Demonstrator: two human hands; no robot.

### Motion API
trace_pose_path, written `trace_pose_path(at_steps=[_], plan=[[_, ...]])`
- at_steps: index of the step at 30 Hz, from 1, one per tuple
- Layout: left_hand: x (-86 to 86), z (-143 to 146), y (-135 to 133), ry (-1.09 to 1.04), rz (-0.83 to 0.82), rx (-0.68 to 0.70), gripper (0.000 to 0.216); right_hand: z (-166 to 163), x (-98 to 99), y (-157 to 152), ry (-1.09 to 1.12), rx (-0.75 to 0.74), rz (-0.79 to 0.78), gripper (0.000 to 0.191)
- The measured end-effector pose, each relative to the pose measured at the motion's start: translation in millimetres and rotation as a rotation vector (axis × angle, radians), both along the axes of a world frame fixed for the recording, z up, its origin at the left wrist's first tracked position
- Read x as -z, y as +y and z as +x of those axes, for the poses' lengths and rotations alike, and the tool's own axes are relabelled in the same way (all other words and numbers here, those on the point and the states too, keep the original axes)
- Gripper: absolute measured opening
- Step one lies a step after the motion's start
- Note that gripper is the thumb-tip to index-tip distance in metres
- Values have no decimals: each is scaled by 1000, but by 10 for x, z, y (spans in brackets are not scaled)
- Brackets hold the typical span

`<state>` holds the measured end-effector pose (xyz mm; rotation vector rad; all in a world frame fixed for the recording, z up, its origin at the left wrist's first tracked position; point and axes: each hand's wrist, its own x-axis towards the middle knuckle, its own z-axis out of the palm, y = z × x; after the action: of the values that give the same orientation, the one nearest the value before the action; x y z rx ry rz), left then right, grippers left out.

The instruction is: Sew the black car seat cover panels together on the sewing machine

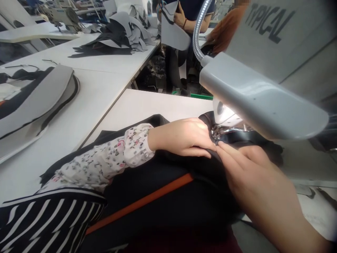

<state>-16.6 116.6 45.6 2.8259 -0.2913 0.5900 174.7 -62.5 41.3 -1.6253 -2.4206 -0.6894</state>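
Observation:
Black fabric [168,175] with an orange strip [147,200] lies across the white sewing table [139,105] in front of me. My left hand [184,137] rests on the fabric, fingers curled and pressing it just left of the presser foot [217,133]. My right hand [244,165] lies flat on the fabric below the needle area, fingers stretched toward the foot, fingertips nearly touching the left hand. The grey sewing machine head [289,45] and its lamp [263,95] hang over the seam.
Stacks of grey and black cut pieces lie at far left [37,95] and at the back [123,35] on long white tables. Another person [184,17] stands behind, holding a grey piece. A further sewing machine [63,15] sits at top left.

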Motion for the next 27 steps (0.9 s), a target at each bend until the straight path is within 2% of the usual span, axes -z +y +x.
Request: trace_pose_path(at_steps=[6,12,20,23,27], plan=[[93,0,-82,-28,93,-133,34,67,46,28,79,23,17,26],[197,32,-256,-169,161,-273,39,135,47,88,50,0,61,22],[385,81,-429,-366,221,-375,26,326,97,202,12,-86,117,35],[422,118,-490,-404,263,-446,24,377,119,241,18,-123,125,40],[461,157,-545,-443,276,-474,23,437,171,272,51,-128,103,43]])
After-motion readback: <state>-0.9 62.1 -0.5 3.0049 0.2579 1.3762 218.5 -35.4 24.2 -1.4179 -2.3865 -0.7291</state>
